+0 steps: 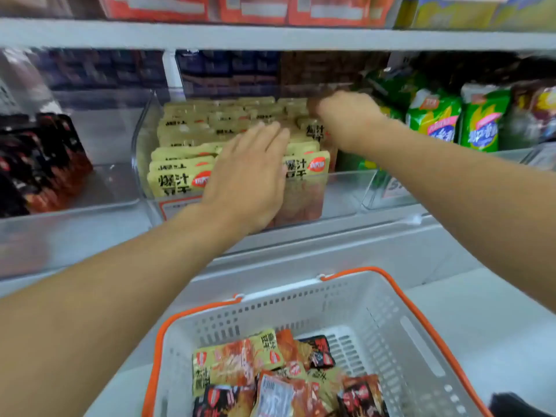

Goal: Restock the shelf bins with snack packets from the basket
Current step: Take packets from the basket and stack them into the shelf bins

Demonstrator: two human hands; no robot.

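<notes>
A clear shelf bin [340,194] at mid-height holds rows of upright yellow snack packets [177,179]. My left hand [249,179] lies flat on the front rows, fingers straight, pressing the packets. My right hand [346,115] reaches to the back right of the same bin with its fingers curled down among the packets; blur hides whether it holds one. Below, a white basket with orange handles [301,296] carries loose yellow packets [237,359] and black-and-red packets [319,350].
A bin of black-and-red packets [39,164] stands to the left. Green bags [433,118] fill the bin to the right. The shelf board above [270,34] hangs low over the bins, with red boxes [252,7] on it.
</notes>
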